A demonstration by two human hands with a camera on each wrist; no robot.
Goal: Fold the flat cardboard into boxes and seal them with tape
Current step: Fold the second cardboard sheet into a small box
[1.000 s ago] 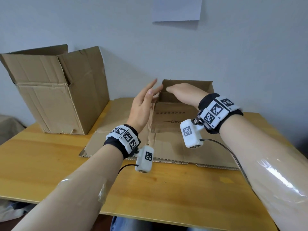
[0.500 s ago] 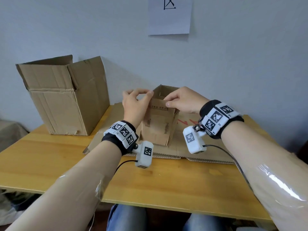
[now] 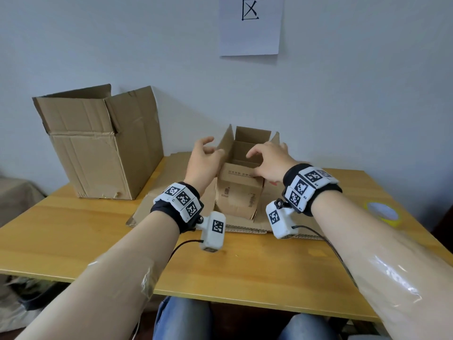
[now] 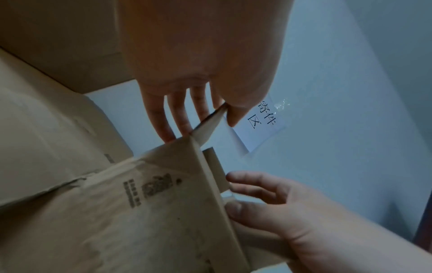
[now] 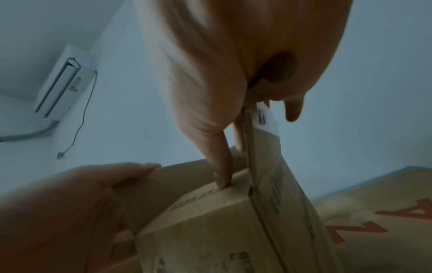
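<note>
A small brown cardboard box (image 3: pixel 236 192) stands upright on a flat cardboard sheet (image 3: pixel 171 173) with its top flaps open. My left hand (image 3: pixel 204 155) is at the left top flap. In the left wrist view that flap's edge (image 4: pixel 208 122) runs between the thumb and the straight fingers of the left hand (image 4: pixel 198 110). My right hand (image 3: pixel 267 160) reaches over the box's right side. In the right wrist view its thumb (image 5: pixel 222 166) presses on the front top edge of the box (image 5: pixel 210 230), and the right flap (image 5: pixel 264 140) rises between its fingers.
A large open cardboard box (image 3: pixel 103 148) stands at the back left of the wooden table (image 3: pixel 220 266). A roll of yellow tape (image 3: pixel 383 213) lies at the right edge. A white paper sign (image 3: pixel 250 23) hangs on the wall behind.
The small box has gone from a half-flat, skewed shape to a squared, upright one with its flaps spread. Both hands have moved from its front edge to its left and right flaps.
</note>
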